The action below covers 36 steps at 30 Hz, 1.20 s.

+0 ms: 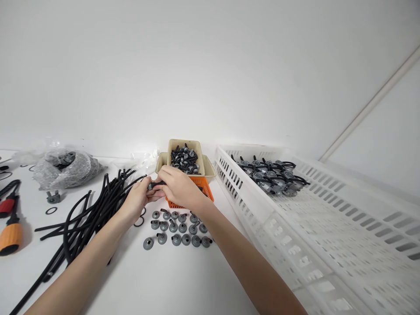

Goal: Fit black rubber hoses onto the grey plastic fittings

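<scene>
My left hand (139, 194) and my right hand (179, 187) meet above the table, in front of an orange basket. Both are closed on a small grey-and-black fitting (153, 185), which is mostly covered by the fingers. Below them, several grey round fittings (182, 227) stand in rows on the white table, many with a short black stub. A bundle of black rubber hoses (98, 214) lies to the left, partly behind my left forearm. Black rubber rings (139, 222) lie beside the rows.
Beyond my hands are the orange basket (207, 189) and a beige bin (169, 153) of small fittings. A white slotted crate (328, 214) on the right holds grey assemblies (271, 175). Leftward are a bubble-wrap bag (65, 168) and an orange-handled tool (11, 236).
</scene>
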Motion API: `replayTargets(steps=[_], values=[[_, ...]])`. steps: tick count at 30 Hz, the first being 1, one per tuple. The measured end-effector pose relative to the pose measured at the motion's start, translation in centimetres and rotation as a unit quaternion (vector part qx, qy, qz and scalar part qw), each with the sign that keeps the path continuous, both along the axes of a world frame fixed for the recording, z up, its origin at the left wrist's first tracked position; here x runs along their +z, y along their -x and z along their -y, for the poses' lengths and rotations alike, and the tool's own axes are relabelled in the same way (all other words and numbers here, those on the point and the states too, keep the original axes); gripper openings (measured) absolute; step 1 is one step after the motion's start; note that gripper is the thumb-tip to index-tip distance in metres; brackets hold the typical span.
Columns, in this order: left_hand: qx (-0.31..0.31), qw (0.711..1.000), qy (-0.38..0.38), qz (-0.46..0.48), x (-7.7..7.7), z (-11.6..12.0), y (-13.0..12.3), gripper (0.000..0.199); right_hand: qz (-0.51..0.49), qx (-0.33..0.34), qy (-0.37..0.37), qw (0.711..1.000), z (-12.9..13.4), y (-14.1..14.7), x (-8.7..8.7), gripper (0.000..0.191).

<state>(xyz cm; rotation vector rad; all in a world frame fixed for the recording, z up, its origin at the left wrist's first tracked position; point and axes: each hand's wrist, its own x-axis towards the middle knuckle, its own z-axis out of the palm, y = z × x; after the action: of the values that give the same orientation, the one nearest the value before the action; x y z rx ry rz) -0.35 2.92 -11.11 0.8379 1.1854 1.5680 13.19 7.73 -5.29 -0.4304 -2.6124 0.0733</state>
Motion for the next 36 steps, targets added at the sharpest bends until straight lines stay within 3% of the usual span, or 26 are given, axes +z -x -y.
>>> replayTargets(steps=[3, 5, 8, 10, 14, 21, 25, 28, 31, 36], values=[[0.011, 0.994, -0.054, -0.1, -0.3, 0.1, 0.5, 0.032, -0.026, 0.011, 0.086, 0.996, -0.1, -0.3, 0.0, 0.011], [0.059, 0.969, -0.102, -0.219, -0.3, 0.2, 1.0, 0.038, -0.034, 0.013, 0.172, 0.984, -0.3, -0.8, 0.1, 0.005], [0.128, 0.887, -0.172, -0.409, -0.1, 0.7, 1.4, 0.041, -0.019, 0.009, 0.298, 0.954, -0.5, -1.3, 0.2, 0.027], [0.125, 0.838, -0.221, -0.484, 0.0, 1.0, 1.5, 0.04, -0.014, 0.004, 0.34, 0.94, -0.6, -1.4, 0.2, 0.027], [0.114, 0.798, -0.259, -0.532, -0.2, 1.3, 1.5, 0.033, -0.023, 0.055, 0.393, 0.918, -0.8, -1.0, -0.2, 0.031], [0.098, 0.782, -0.287, -0.545, -0.6, 1.2, 1.4, 0.024, -0.043, 0.131, 0.542, 0.829, -1.3, -0.5, -1.1, 0.026], [0.113, 0.787, -0.278, -0.54, -0.5, 1.3, 1.3, 0.028, -0.063, 0.118, 0.529, 0.838, -0.8, -0.1, -1.0, 0.026], [0.152, 0.812, -0.264, -0.498, -0.2, 1.3, 1.2, 0.037, -0.081, 0.094, 0.516, 0.847, -0.3, 0.5, -1.0, 0.024], [0.158, 0.866, -0.215, -0.423, 0.1, 1.1, 1.1, 0.039, -0.094, 0.075, 0.513, 0.85, -0.1, 1.0, -1.5, 0.022], [0.035, 0.961, -0.108, -0.253, -0.3, 0.4, 1.3, 0.039, -0.098, 0.057, 0.55, 0.827, -0.1, 1.0, -2.0, 0.016]])
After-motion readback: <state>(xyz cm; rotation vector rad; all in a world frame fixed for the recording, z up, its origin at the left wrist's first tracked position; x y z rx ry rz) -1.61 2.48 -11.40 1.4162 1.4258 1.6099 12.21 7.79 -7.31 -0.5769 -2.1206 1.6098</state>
